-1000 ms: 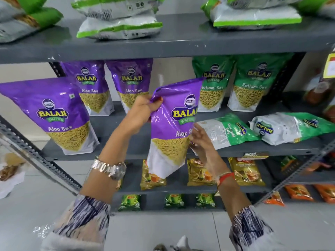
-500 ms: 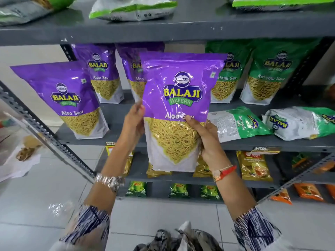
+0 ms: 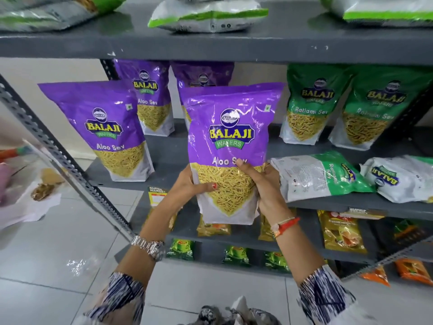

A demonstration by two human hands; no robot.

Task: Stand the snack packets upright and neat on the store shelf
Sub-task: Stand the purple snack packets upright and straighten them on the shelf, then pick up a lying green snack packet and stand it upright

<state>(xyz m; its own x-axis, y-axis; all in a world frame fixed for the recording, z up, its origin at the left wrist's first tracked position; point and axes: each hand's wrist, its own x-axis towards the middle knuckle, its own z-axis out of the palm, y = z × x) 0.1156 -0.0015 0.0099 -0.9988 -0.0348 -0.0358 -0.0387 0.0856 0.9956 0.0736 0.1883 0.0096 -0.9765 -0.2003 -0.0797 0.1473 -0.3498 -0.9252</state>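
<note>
Lower now than before, purple packet (image 3: 230,146) upright between both hands

On the middle shelf (image 3: 168,146), a bare strip of board lay open between the standing purple packet (image 3: 110,130) at 9 o'clock and the green packets (image 3: 307,106) at 2 o'clock. Two purple packets (image 3: 150,99) at 11 o'clock closed off the back. At 3 o'clock, a fallen green packet (image 3: 321,177) blocked the front edge. The upper shelf board (image 3: 210,46) capped headroom at 12 o'clock, and a slanted metal post (image 3: 58,158) barred 8 o'clock.
</note>
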